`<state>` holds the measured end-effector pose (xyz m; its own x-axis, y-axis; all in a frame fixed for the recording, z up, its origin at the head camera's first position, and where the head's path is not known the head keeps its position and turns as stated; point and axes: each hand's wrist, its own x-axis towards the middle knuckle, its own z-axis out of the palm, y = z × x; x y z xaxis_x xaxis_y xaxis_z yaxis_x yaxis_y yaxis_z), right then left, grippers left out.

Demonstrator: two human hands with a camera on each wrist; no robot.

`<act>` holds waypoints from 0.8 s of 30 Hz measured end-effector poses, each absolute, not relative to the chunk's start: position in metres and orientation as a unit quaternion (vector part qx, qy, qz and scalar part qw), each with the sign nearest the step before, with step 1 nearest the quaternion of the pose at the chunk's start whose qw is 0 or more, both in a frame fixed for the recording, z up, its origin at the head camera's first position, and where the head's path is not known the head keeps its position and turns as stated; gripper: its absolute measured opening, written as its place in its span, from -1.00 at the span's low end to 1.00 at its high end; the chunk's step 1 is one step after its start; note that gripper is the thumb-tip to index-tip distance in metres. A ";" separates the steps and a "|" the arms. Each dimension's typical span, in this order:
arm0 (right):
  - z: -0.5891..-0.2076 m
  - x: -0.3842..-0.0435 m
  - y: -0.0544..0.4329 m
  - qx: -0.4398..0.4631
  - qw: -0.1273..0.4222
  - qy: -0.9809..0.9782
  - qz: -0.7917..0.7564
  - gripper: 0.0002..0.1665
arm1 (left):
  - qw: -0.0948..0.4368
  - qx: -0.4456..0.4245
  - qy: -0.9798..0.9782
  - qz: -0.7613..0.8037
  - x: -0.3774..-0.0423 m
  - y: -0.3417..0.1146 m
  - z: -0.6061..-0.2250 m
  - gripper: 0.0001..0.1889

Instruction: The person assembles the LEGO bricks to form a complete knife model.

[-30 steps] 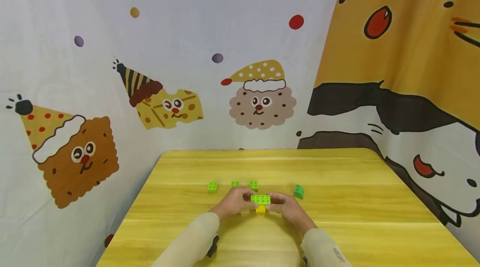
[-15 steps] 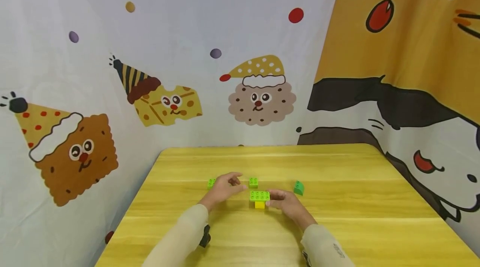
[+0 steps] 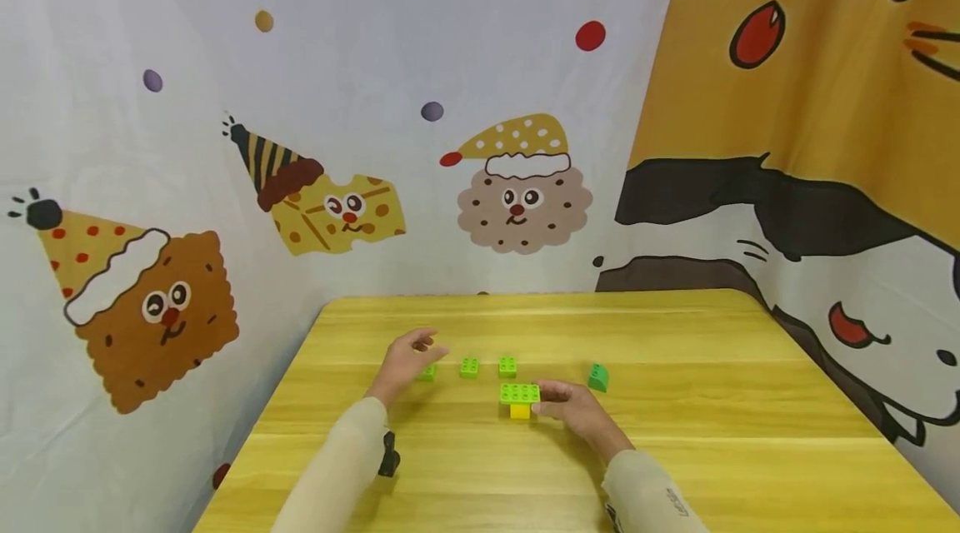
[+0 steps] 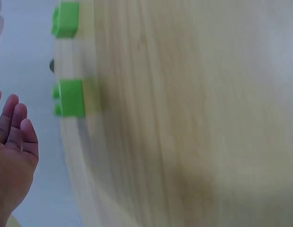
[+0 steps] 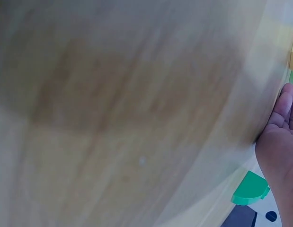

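A light green eight-stud brick (image 3: 520,393) lies across a yellow brick (image 3: 520,410), forming a small T shape on the table. My right hand (image 3: 576,414) holds the green brick's right end, thumb at the front corner and index finger at the back. My left hand (image 3: 406,362) is over the leftmost small green brick (image 3: 428,373), partly covering it, with fingers loosely bent and nothing in them. Two more small green bricks, one in the middle (image 3: 469,367) and one to its right (image 3: 507,366), complete the row. In the left wrist view, the left hand (image 4: 16,151) appears beside two green bricks.
A darker green curved brick (image 3: 598,377) stands right of the row, also visible in the right wrist view. The wooden table (image 3: 675,466) ends at a cartoon-printed cloth (image 3: 420,33) behind it. A dark strap (image 3: 389,455) shows at the left sleeve.
My left hand has let go of the green brick's left end and moved left and away to the leftmost small brick. The right hand stays at the stacked bricks.
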<state>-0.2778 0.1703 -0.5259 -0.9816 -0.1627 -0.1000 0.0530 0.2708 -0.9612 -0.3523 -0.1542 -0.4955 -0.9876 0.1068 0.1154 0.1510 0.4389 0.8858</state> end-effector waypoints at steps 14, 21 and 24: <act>-0.528 -0.276 0.171 -0.036 0.078 0.793 -0.603 -0.40 | -0.016 -0.042 -0.864 -0.502 -0.355 -0.182 -0.513 -0.41; -0.525 -0.275 0.170 -0.034 0.082 0.793 -0.603 -0.41 | -0.053 -0.037 -0.861 -0.504 -0.356 -0.187 -0.520 -0.40; -0.525 -0.276 0.170 -0.033 0.084 0.793 -0.602 -0.40 | -0.057 -0.035 -0.861 -0.505 -0.357 -0.187 -0.521 -0.42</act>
<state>-0.2763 0.1698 -0.5255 -0.9837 -0.1538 -0.0933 0.0486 0.2721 -0.9610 -0.3573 -0.1868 -0.5212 -0.9911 0.1171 -0.0629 0.0021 0.4875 0.8731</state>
